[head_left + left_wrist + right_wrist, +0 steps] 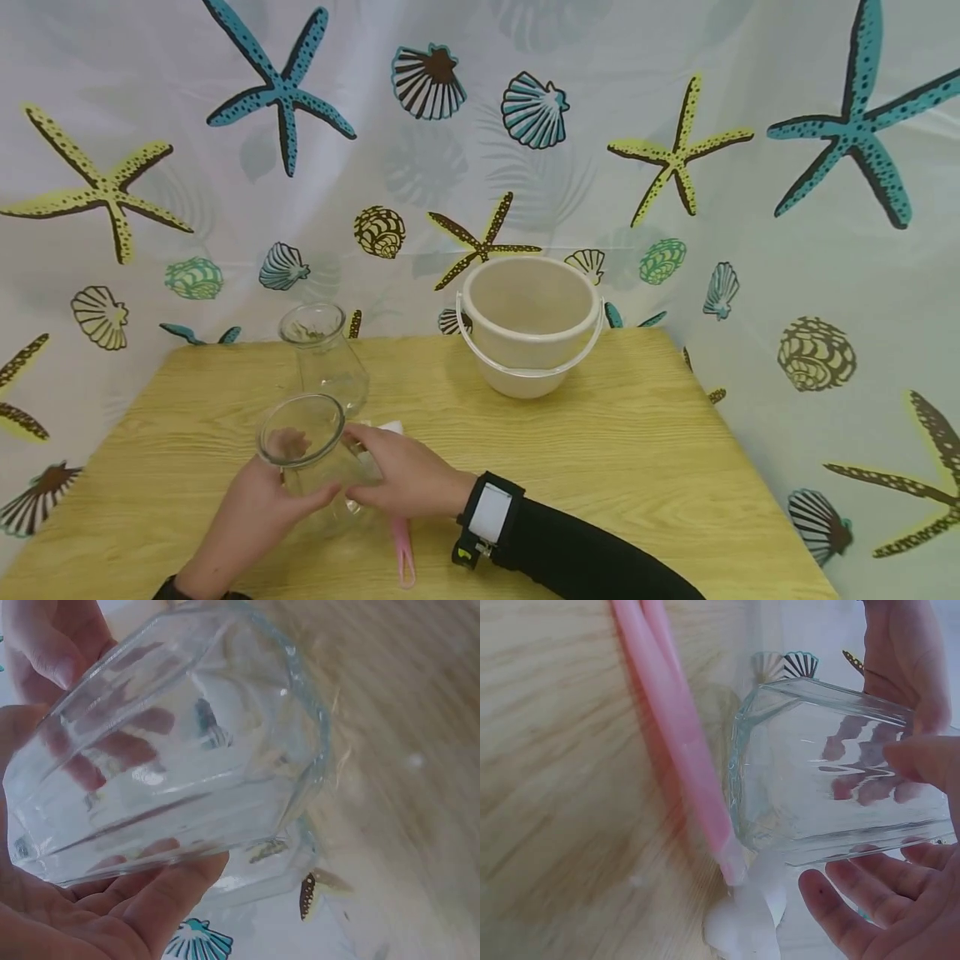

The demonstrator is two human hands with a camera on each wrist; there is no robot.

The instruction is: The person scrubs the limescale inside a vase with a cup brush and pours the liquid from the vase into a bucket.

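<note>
A clear faceted glass vase (327, 477) with a wide round rim is held between both hands over the front left of the table. My left hand (258, 498) grips its left side, thumb at the front and fingers behind. From the right, my right hand (411, 473) holds the vase, its thumb and fingers spread round the glass. In the right wrist view the vase base sits close to a pink-handled brush (676, 742) with a white sponge-like head (742, 922). The brush lies on the table, partly behind the glass and the right hand in the head view.
A second clear glass vase (333, 377) stands just behind the held one. Farther right, a white bucket (525, 379) with its handle down stands near the back of the wooden table (600, 500). A shell-and-starfish curtain (450, 167) closes off the back and sides.
</note>
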